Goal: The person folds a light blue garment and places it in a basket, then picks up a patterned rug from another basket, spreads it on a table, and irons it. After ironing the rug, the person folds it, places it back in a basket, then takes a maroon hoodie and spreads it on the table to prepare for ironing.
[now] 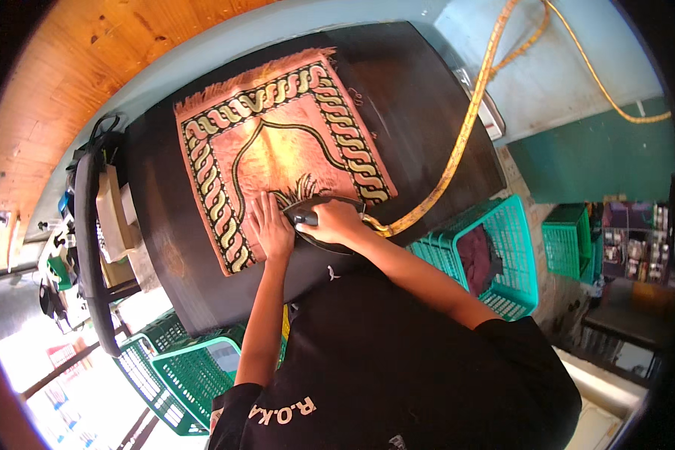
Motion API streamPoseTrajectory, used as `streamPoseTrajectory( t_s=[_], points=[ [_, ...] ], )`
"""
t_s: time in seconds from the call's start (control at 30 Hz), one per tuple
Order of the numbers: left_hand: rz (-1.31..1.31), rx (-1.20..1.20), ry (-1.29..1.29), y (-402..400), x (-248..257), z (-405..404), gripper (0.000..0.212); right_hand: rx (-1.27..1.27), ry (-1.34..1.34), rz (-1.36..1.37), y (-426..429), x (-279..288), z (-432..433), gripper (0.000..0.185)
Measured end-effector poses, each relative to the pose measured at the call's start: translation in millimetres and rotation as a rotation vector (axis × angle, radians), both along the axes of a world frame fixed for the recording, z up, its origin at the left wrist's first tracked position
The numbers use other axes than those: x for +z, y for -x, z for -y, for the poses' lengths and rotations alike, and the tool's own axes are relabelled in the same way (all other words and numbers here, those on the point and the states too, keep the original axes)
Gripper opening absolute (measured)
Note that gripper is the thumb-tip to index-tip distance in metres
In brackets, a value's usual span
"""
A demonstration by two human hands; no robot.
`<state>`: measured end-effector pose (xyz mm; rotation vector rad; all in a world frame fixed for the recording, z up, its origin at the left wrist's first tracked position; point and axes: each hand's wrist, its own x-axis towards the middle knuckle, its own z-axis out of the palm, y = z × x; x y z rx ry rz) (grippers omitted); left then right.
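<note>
A pink patterned prayer rug [292,146] with fringe along its far edge lies flat on a dark padded table. My right hand [337,222] is closed around the handle of a black clothes iron [326,244], which rests over the near part of the rug. A yellow cloth-covered hose or cord [455,146] runs from the back of the iron up to the right. My left hand [273,225] presses flat on the rug just left of the iron's tip, fingers slightly apart. The iron hides part of the rug's near edge.
The dark table [427,112] meets a blue wall at its far side. Teal plastic baskets [531,247], one holding dark red cloth [475,259], stand at the right. Green baskets [188,365] are below the near left edge. A long dark padded bar [93,247] stands at the left.
</note>
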<state>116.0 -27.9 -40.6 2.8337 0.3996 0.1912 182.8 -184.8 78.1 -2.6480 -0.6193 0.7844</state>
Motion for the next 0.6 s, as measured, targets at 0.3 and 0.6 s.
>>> streamPoseTrajectory(
  t_s=[0.3, 0.6],
  points=[
    [-0.029, 0.027, -0.080, -1.6, -2.9, 10.2, 0.054, -0.603, 0.009, 0.128, -39.9, -6.7, 88.2, 0.066],
    [0.043, -0.370, 0.009, -22.8, 6.0, 72.6, 0.064, -0.559, 0.120, 0.025, -74.8, -1.2, 115.7, 0.066]
  ],
)
